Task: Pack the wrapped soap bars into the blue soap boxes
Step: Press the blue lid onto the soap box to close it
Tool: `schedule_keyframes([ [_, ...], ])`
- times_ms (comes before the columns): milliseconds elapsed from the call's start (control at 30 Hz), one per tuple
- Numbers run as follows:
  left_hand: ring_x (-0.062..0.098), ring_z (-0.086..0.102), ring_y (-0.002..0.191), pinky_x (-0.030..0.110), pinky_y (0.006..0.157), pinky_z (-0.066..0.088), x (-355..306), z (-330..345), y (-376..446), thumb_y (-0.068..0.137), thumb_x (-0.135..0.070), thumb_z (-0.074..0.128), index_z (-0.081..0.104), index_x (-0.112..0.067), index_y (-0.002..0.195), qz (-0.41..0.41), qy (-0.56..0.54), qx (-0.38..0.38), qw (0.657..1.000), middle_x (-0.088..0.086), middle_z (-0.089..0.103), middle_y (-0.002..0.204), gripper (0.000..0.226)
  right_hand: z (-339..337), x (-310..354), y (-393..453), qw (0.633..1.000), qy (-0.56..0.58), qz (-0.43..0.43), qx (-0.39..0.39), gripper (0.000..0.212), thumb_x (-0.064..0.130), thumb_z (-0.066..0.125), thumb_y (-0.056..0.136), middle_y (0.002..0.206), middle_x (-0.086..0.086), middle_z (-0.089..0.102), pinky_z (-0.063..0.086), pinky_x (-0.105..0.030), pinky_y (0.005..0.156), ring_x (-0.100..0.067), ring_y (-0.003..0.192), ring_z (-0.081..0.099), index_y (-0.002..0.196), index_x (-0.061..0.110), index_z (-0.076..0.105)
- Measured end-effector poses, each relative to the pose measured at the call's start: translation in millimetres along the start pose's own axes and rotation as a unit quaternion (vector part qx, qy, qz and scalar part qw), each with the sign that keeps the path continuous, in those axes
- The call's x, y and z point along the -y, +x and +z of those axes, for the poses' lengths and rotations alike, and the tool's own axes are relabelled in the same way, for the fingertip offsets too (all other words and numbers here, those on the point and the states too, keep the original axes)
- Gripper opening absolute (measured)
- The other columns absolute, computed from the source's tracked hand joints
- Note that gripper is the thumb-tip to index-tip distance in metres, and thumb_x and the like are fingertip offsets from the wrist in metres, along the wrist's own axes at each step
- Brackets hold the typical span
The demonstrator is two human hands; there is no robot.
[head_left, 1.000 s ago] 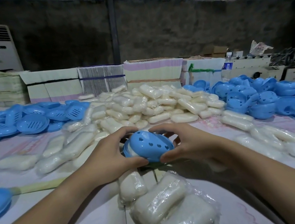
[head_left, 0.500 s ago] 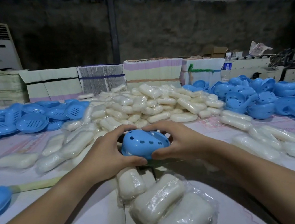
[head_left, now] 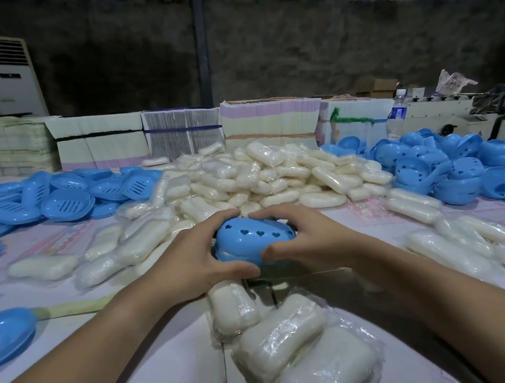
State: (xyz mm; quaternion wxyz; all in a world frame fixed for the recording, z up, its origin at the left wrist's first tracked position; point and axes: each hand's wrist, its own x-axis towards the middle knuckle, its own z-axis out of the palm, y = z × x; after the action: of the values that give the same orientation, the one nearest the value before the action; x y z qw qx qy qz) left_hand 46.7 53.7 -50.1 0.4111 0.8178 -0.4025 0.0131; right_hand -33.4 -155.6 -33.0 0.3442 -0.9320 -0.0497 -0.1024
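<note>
At a cluttered packing counter (head_left: 67, 314), I hold a blue soap box (head_left: 253, 240) between both hands: my left hand (head_left: 196, 261) curls round its near-left side, thumb under the lower edge, and my right hand (head_left: 300, 239) wraps the right end, both grips closed firmly on the box. The heart-pierced lid faces me, and a pale sliver at the seam suggests a wrapped bar is inside (I cannot tell whether the two halves have fully met). The risk, as I judge it, is uneven pressure: squeeze one side harder and the lid could seat crooked, pinch the plastic wrap in the seam, or spring open. More wrapped soap bars (head_left: 279, 346) lie just below my wrists, a large heap (head_left: 259, 177) beyond, and loose blue lids (head_left: 455, 169) well to the right.
</note>
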Motion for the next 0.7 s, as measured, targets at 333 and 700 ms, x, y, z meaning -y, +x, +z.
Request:
schedule_keyframes([
  [333,0.005,0.064,0.093,0.036,0.085,0.054,-6,-8,-5,0.067,-0.054,0.086,0.059,-0.043,0.12,0.049,0.07,0.002,0.996,-0.014,0.069,0.105,0.061,3,3,-3,0.983,0.176,-0.003,0.05,0.057,0.046,0.063,0.065,0.113,-0.003,0.066,0.049,-0.035,0.088,-0.019,0.1,0.063,0.118,0.023,0.068],
  [700,0.004,0.065,0.081,0.037,0.073,0.055,-16,-9,-9,0.051,-0.069,0.078,0.063,-0.039,0.103,0.032,0.061,-0.05,0.996,-0.015,0.072,0.087,0.062,2,10,-8,0.975,0.214,-0.031,0.059,0.038,0.042,0.058,0.076,0.091,-0.001,0.064,0.044,-0.019,0.066,-0.012,0.08,0.056,0.108,0.024,0.071],
])
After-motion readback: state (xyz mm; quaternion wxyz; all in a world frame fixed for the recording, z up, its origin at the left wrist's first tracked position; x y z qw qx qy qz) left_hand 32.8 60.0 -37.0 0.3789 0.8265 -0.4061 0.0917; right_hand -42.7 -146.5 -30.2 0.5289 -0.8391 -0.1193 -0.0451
